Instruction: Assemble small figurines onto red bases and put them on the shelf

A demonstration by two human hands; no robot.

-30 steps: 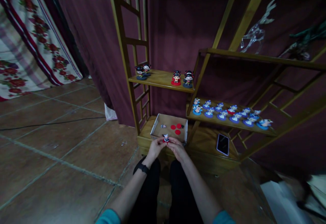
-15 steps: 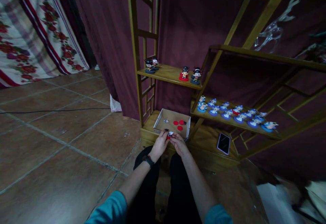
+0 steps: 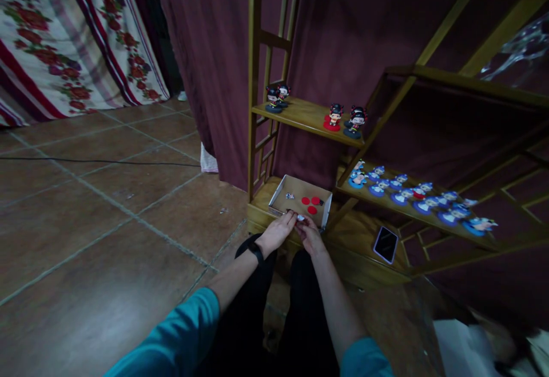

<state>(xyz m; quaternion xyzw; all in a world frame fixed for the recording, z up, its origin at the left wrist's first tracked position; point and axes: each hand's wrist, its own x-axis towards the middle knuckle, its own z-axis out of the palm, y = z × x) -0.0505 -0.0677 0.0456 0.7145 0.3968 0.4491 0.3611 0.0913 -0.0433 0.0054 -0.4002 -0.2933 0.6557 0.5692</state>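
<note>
Between my fingertips is a small figurine (image 3: 301, 218), white on top with a bit of red below; most of it is hidden. My left hand (image 3: 278, 231) closes on it from the left, and my right hand (image 3: 310, 235) grips it from the right. Both hands are over the near edge of a shallow cardboard box (image 3: 279, 187). Inside the box lie red round bases (image 3: 312, 210), a small black-and-white figure piece (image 3: 290, 196) and a dark piece (image 3: 321, 202) at the right.
Figurines (image 3: 335, 116) stand on the upper wooden shelf (image 3: 306, 115). Several blue-based figurines (image 3: 403, 196) line the shelf at right. A phone (image 3: 386, 244) lies on the bottom board. Wooden posts (image 3: 256, 79) frame the left side. A dark cable (image 3: 98, 161) crosses the tiled floor.
The view has swung, so the shelves and box sit farther right. My fingers now cover more of the figurine, which both hands still hold near the box edge.
</note>
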